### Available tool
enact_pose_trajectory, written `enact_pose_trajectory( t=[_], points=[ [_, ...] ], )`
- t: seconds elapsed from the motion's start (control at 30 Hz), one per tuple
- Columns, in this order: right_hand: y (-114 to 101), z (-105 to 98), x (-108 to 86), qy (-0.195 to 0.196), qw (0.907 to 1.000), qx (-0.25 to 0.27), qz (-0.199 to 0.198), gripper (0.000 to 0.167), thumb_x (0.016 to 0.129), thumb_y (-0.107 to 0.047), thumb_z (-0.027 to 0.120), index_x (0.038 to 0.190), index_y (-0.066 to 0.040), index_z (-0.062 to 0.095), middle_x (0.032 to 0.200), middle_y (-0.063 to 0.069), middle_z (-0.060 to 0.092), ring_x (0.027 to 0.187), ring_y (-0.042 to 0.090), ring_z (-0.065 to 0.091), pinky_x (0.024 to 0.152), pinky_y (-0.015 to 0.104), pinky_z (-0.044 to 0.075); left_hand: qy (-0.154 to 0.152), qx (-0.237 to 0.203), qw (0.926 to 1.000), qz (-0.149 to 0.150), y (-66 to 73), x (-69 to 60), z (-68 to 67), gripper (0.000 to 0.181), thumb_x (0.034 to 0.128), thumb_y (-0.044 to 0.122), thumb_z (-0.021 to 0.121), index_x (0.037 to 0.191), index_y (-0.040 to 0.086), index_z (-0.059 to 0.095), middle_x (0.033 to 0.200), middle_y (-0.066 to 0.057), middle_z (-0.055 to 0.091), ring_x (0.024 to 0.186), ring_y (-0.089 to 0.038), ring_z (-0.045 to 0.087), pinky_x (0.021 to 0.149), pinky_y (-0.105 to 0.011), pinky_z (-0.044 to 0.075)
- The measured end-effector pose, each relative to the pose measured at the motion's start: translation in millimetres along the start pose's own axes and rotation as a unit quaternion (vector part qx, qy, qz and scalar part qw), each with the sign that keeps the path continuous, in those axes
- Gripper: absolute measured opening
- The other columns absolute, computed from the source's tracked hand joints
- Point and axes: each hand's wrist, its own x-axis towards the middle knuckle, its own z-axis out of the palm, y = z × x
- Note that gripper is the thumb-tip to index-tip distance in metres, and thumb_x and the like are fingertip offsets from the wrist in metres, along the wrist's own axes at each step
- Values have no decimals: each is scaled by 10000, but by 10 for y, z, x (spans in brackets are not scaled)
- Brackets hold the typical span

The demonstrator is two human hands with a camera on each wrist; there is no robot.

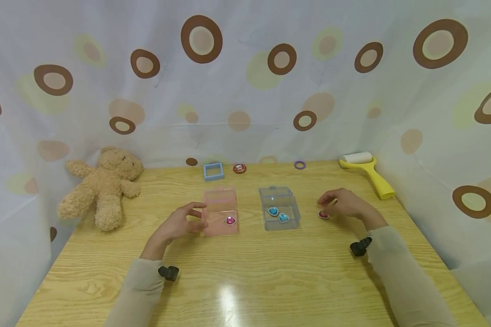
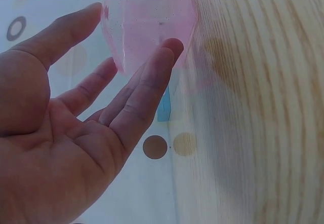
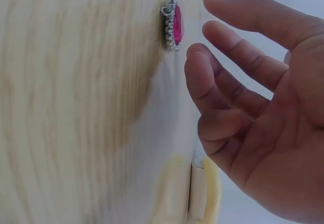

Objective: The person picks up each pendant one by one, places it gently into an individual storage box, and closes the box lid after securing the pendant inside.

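Note:
My left hand (image 1: 180, 223) is at the left edge of an opened pink clear plastic box (image 1: 217, 230), its fingers relaxed. In the left wrist view, fingertips overlap the edge of the box (image 2: 152, 21); whether they press it I cannot tell. Inside that box lies a pink gem pendant (image 1: 230, 220). To the right stands an opened grey-blue clear box (image 1: 282, 225) with two blue gem pendants (image 1: 273, 211) in it. My right hand (image 1: 348, 203) hovers over a deep pink gem pendant (image 3: 176, 25) with a beaded silver rim. Its loosely bent fingers are apart from the pendant.
Along the back of the wooden table (image 1: 245, 281) lie a blue square frame (image 1: 213, 177), a round red badge (image 1: 239, 169) and a purple ring (image 1: 300, 165). A teddy bear (image 1: 106, 181) sits at back left. A yellow-handled lint roller (image 1: 378, 181) lies at back right.

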Motion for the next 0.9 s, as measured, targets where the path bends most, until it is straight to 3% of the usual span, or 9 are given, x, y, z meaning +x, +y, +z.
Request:
enact_pose_trajectory(
  t=[0.13, 0.27, 0.67, 0.9],
  points=[
    [44, 14, -8, -91, 9999, -92, 37, 384, 862, -319, 786, 1156, -88, 699, 1139, 85, 710, 1058, 240, 619, 902, 392, 486, 16, 38, 10000, -5, -6, 3, -1, 608, 952, 173, 690, 1484, 42, 428, 1353, -282, 538, 973, -244, 699, 840, -377, 584],
    [70, 46, -13, -123, 9998, -161, -30, 336, 871, -268, 772, 1144, -84, 702, 1132, 97, 704, 1075, 259, 616, 914, 411, 485, 5, -13, 10000, 25, -13, 5, 1, 608, 953, 163, 688, 1487, 37, 424, 1353, -290, 532, 970, -249, 703, 839, -384, 591],
    [141, 70, 1, -151, 9993, -317, -126, 286, 832, -148, 772, 1107, -96, 716, 1024, 64, 689, 934, 176, 582, 798, 307, 460, -30, -91, 10000, 27, -7, 0, 2, 612, 958, 166, 683, 1492, 35, 413, 1362, -296, 518, 982, -251, 699, 850, -400, 595],
    [122, 73, -15, -53, 9990, -385, -209, 282, 832, -174, 776, 1096, -95, 720, 993, 71, 674, 907, 175, 576, 764, 289, 451, -37, -97, 9999, -4, -17, 4, -1, 613, 956, 168, 686, 1491, 36, 415, 1360, -291, 520, 985, -241, 695, 857, -393, 592]
  ],
)
